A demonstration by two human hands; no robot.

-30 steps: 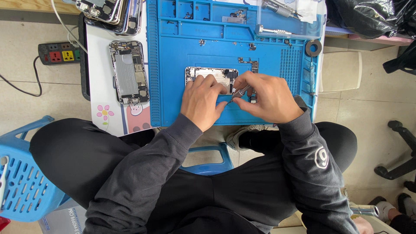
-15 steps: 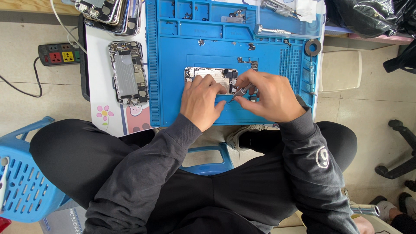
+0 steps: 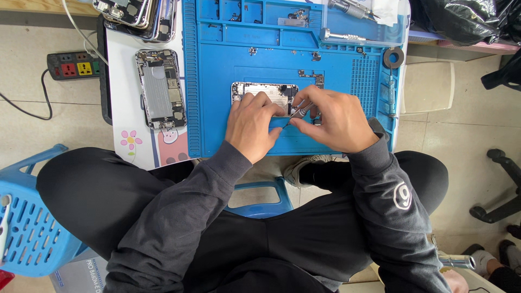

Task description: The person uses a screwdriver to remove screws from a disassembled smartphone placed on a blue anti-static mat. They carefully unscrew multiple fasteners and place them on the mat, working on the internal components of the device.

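Blue mat (image 3: 336,76), hands unmoved, left hand (image 3: 252,125) steadying opened phone (image 3: 266,93), right hand (image 3: 331,119) holding tweezers (image 3: 296,115)

The floor (image 3: 477,141) is laid with pale beige tiles with thin grout lines, evenly lit, without hard shadows. At nine o'clock a grey power strip (image 3: 73,65) with coloured sockets lies on the tiles, its black cable (image 3: 27,106) curling away to the left. At seven o'clock stands a blue plastic stool (image 3: 30,228) with a slotted seat. At four o'clock the black wheeled base of an office chair (image 3: 502,184) reaches in. At one o'clock black plastic bags (image 3: 461,19) are piled up.
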